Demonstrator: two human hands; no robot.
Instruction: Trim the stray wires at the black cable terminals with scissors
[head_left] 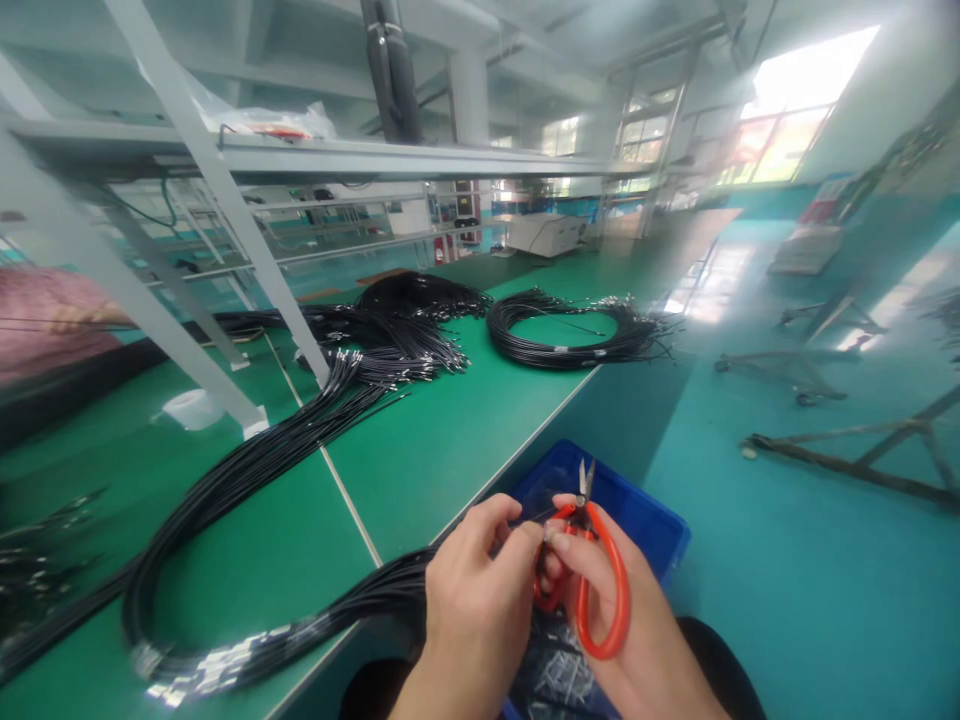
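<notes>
Red-handled scissors point(616, 600) hang in my right hand point(630, 620), their blades slightly apart and pointing up and away. The right thumb and forefinger pinch close to my left hand point(480, 590). My left fingers are closed near a small clear piece at the fingertips, too small to make out, with what seems a thin black cable end. A thick bundle of black cables point(300, 640), wrapped with clear tape, curves over the green table point(420, 470) to behind my left hand. Beneath my hands is a blue bin point(652, 520) holding small clear plastic pieces.
A coiled black cable bundle point(570, 350) and a heap of cables point(405, 340) lie farther back. A white shelf frame point(225, 220) rises from the table. At the left edge is a person in a pink sleeve point(45, 310). A tape roll point(193, 408) sits near a post.
</notes>
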